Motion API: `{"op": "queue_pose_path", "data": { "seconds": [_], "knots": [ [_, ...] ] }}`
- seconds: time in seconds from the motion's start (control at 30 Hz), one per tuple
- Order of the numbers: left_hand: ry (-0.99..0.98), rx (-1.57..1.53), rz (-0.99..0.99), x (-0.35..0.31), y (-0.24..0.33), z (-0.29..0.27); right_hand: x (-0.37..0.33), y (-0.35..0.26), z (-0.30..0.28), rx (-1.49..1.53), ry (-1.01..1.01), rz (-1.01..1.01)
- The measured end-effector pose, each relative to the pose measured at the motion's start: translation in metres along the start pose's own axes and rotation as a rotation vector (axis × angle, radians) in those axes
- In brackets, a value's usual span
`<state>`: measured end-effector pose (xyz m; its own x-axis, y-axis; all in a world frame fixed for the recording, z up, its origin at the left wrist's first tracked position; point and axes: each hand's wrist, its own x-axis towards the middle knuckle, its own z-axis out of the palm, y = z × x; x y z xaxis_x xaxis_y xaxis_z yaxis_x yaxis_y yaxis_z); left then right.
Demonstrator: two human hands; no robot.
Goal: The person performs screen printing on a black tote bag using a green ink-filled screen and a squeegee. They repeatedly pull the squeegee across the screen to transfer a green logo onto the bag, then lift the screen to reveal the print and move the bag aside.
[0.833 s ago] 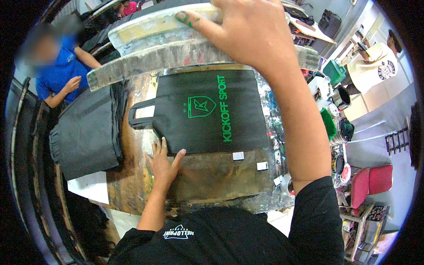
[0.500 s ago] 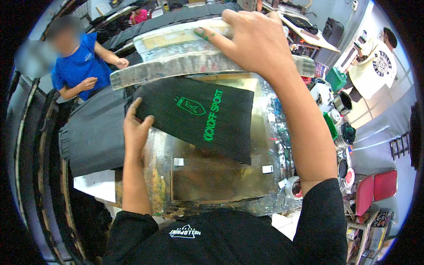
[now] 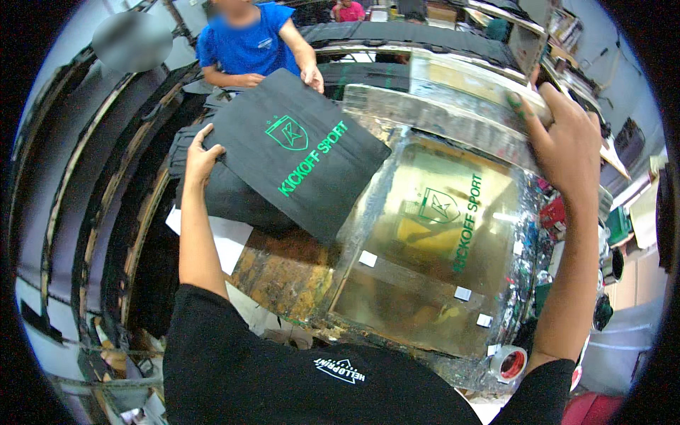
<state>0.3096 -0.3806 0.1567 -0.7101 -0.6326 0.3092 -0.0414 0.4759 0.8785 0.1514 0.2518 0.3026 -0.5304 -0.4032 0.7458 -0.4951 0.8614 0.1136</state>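
Note:
My left hand [image 3: 201, 157] pinches the left edge of a flat black fabric piece [image 3: 312, 170], which bears a green shield emblem and green lettering. A co-worker's hand [image 3: 312, 76] is at its far corner. Beneath it lies a stack of black fabric pieces [image 3: 244, 198]. My right hand [image 3: 572, 142] is wrapped over the top bar of a raised screen-printing frame [image 3: 443, 120], to the right. Below the frame, a glossy, yellowish printing board [image 3: 397, 297] shows the same green design on its surface, with small white tabs stuck to it.
A person in a blue top [image 3: 244, 46] stands across at the far left. A tape roll [image 3: 508, 364] sits at the board's near right corner. Long rails [image 3: 92, 212] run along the left. Black pieces line a far rack [image 3: 425, 39]. Paint containers [image 3: 613, 265] stand at the right.
My left hand has carried the fabric piece off the board to the left, baring the green design there. The co-worker's hand has come to the piece. My view has turned left.

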Motion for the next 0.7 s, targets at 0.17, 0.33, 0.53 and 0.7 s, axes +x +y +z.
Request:
{"op": "queue_pose_path", "data": {
  "seconds": [0.17, 0.33, 0.53, 0.7],
  "knots": [
    [0.457, 0.562, 0.147, -0.014, -0.095, 0.018, 0.001, -0.003, -0.004, -0.05, -0.147, 0.06],
    [0.177, 0.528, 0.307, -0.095, -0.058, 0.053, 0.0, 0.001, -0.002, -0.019, -0.1, 0.042],
    [-0.283, 0.965, 0.345, -0.134, -0.06, 0.078, 0.002, 0.003, 0.0, -0.019, -0.05, 0.031],
    [-0.265, 1.038, 0.351, -0.139, -0.078, 0.088, 0.001, 0.0, -0.005, -0.028, -0.123, 0.059]
  ]
}}
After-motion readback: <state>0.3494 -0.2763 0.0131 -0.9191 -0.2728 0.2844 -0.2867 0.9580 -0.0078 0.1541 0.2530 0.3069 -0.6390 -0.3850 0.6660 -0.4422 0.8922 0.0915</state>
